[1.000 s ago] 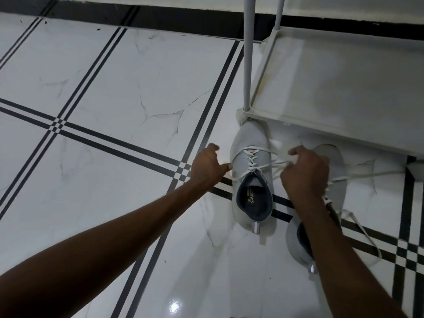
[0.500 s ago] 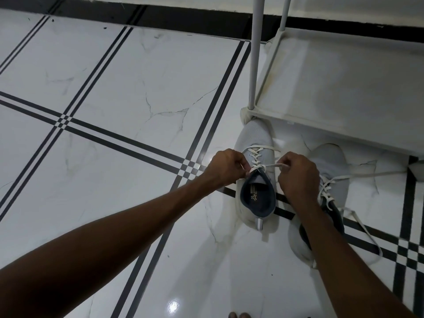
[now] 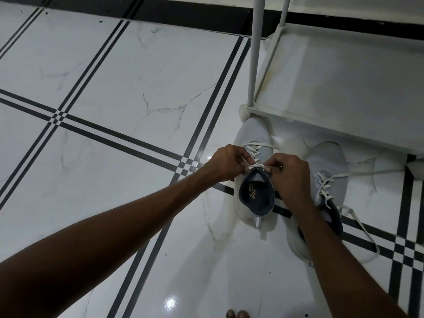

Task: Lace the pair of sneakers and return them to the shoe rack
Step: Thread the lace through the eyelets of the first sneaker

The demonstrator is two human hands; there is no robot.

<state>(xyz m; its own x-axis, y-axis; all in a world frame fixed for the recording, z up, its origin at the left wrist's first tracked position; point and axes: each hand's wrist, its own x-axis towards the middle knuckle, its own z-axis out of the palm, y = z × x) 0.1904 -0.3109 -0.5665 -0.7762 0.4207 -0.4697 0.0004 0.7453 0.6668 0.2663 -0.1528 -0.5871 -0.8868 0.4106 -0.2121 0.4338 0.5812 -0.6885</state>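
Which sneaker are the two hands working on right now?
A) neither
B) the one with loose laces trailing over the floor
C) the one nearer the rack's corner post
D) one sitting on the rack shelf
C: both the left hand and the right hand pinch the lace at the top of the left sneaker, whose toe lies by the shoe rack post.

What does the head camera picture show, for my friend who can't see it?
Two hands, left hand and right hand, pull the white lace tight on a grey sneaker on the tiled floor. The other sneaker sits beside it, laces loose, by a white shoe rack.
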